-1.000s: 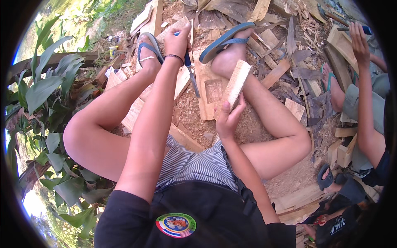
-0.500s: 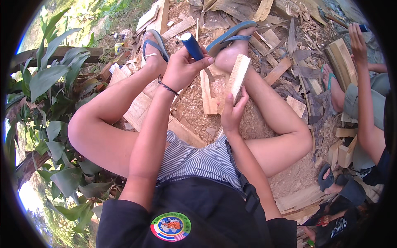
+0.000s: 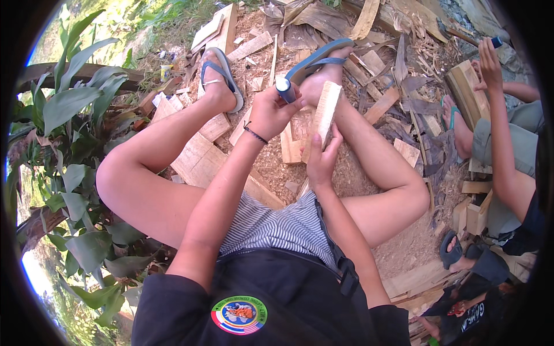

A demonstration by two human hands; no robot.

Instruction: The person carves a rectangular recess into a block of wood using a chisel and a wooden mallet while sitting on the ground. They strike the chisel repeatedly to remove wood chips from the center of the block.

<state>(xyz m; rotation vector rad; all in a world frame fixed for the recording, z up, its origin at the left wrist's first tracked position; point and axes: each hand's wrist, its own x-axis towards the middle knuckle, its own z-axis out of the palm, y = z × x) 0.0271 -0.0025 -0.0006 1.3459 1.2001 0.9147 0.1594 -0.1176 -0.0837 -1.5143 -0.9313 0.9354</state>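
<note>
Pale, rough-faced wood: one squared wooden block (image 3: pixel 327 109), longer than wide, held raised between the lower legs, its upper end tilted slightly to the person's right. In the head view it overlaps the edge of a recessed board (image 3: pixel 292 145) lying on the chip-strewn ground (image 3: pixel 340 184); whether the two touch cannot be told.

Handling (judged): fairly light, stiff, not slippery; sturdy overall, though corners may splinter. Best hold: the long sides near the lower end, fingers clear of the upper part.

Right hand (image 3: pixel 321 164): closed on the block's lower end, thumb along the near face, fingers wrapping the outer side; upper length free.

Left hand (image 3: pixel 270 114): closed around a blue-handled tool (image 3: pixel 284 91), pale butt end facing up, thumb stretched toward the block without evident contact. Working end of the tool: hidden from view.

Adjacent: blue-strapped sandals, one on the left foot (image 3: pixel 214 75), one on the right foot (image 3: pixel 333 59); scattered offcuts around both; co-worker's hand (image 3: pixel 490 68) well apart at the right.
</note>
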